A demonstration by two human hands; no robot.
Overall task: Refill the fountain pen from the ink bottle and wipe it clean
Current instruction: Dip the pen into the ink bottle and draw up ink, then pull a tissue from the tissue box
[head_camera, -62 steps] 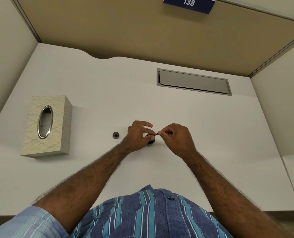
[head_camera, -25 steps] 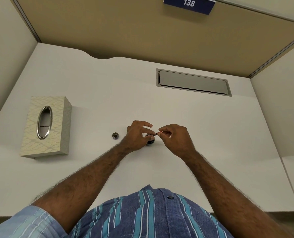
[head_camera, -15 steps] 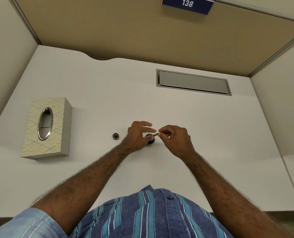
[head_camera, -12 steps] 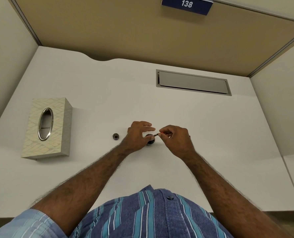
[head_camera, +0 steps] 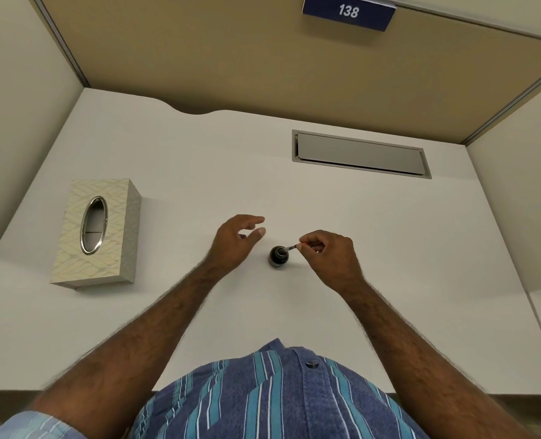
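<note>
The ink bottle [head_camera: 278,256] stands uncapped on the desk [head_camera: 389,236] with no hand steadying it, so a sideways nudge from the pen [head_camera: 289,248] could tip it and spill ink. The right hand [head_camera: 329,258] pinches the pen, tip in the bottle's mouth. The left hand [head_camera: 236,240] hovers just beside, grip loosely wide, holding nothing.

Probably an office cubicle: white desk [head_camera: 389,236] walled by tan partitions [head_camera: 231,58], numbered sign 138 [head_camera: 347,11], recessed cable hatch [head_camera: 361,154].
</note>
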